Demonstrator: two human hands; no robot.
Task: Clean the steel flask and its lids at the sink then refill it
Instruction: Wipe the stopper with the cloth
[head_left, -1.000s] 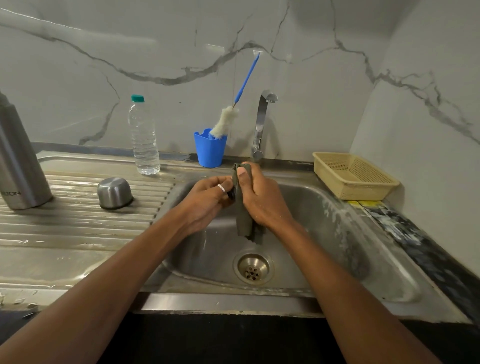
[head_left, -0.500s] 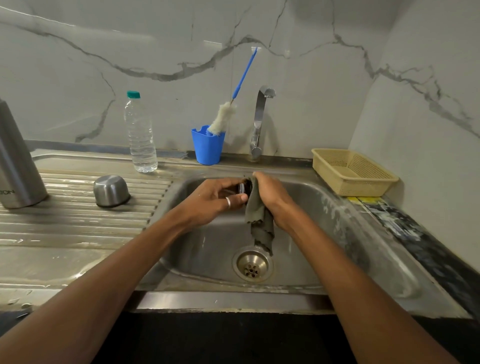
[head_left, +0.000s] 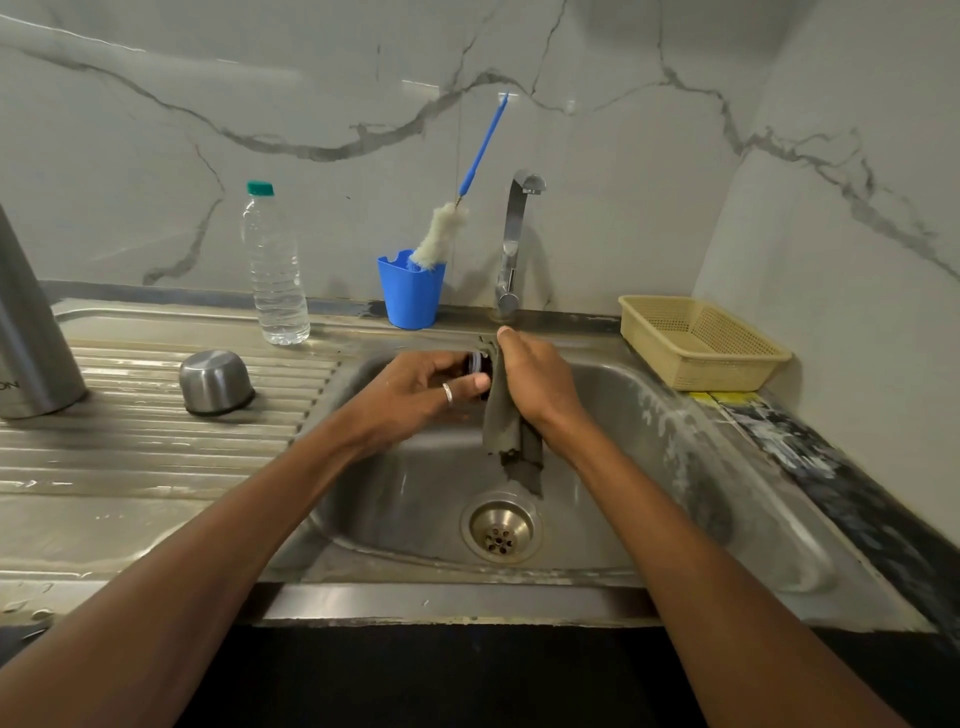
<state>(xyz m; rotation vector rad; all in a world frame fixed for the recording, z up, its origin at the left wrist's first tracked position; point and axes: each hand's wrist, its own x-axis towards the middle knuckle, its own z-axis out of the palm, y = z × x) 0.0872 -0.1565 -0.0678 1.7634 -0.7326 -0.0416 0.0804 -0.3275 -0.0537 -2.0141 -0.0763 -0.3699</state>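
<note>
Over the sink basin (head_left: 623, 467), my left hand (head_left: 421, 395) grips a small dark inner lid (head_left: 477, 364) of the flask. My right hand (head_left: 535, 387) holds a grey-green cloth (head_left: 506, 431) against that lid, and the cloth's end hangs down toward the drain (head_left: 501, 527). The steel flask (head_left: 31, 332) stands upright at the far left of the drainboard, cut off by the frame edge. A steel cup lid (head_left: 215, 382) sits upside down on the ribbed drainboard (head_left: 130, 441).
A clear water bottle (head_left: 274, 270) with a green cap stands at the back. A blue cup (head_left: 410, 291) holds a bottle brush (head_left: 441, 234). The tap (head_left: 514, 244) is behind my hands, no water running. A beige basket (head_left: 701, 343) sits at the right.
My hands have shifted slightly lower into the basin. The dark lid now shows between them, and the cloth has moved round it, hanging lower toward the drain.
</note>
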